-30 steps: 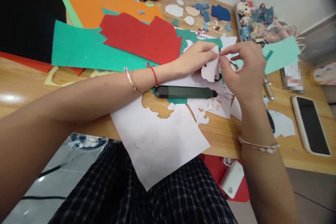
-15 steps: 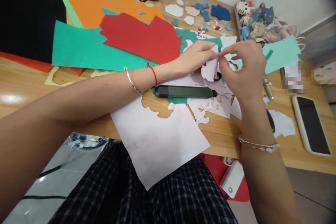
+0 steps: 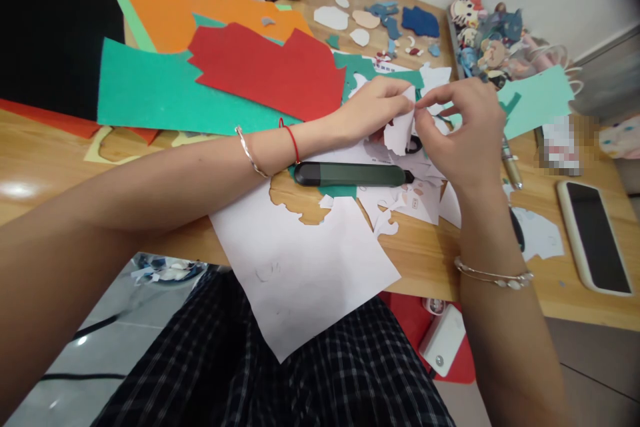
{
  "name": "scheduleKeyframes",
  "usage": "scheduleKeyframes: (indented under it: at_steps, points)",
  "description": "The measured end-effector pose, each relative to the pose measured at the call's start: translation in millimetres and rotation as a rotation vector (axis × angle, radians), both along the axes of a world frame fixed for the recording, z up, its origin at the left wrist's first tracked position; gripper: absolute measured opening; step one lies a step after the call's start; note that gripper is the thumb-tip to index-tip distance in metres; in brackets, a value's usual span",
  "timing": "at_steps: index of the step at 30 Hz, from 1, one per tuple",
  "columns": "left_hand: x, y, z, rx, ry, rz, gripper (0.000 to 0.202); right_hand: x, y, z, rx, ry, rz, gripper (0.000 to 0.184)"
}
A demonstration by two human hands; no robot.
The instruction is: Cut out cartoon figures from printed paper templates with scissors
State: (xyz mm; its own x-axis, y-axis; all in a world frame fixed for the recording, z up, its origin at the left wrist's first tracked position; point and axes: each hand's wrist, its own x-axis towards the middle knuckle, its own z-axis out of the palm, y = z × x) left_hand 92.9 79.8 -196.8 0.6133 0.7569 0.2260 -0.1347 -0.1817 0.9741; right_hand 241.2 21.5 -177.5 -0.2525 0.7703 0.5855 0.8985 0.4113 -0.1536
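Observation:
My left hand (image 3: 380, 107) is closed on a small white cut piece of paper (image 3: 399, 132), which hangs below its thumb and fingers. At the right edge of that piece, my right hand (image 3: 463, 130) pinches with thumb and forefinger; whether it grips the paper itself or a scrap of it is too small to tell. Just below the hands lies a dark green cutter knife (image 3: 360, 175), its black tip pointing right. A large white sheet with a ragged cut-out (image 3: 310, 273) hangs over the table's front edge. Paper scraps lie beneath both hands.
Red paper (image 3: 275, 70), teal paper (image 3: 165, 93) and orange paper (image 3: 170, 20) lie at the left. Small cut shapes (image 3: 331, 18) are spread at the back. On the right are a phone (image 3: 595, 237), a gold pen (image 3: 511, 167) and a box of figures (image 3: 485, 40).
Both hands keep almost the same place and grip on the white paper. My right fingers have shifted very slightly; the rest of the table looks unchanged.

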Motion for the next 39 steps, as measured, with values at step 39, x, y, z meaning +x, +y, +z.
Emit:
scheduleKeyframes:
  at_steps: [39]
  points:
    - [0,-2,1.0,0.058,0.054,-0.013,0.024,0,7,-11.1,-0.044,0.051,-0.069,0.016]
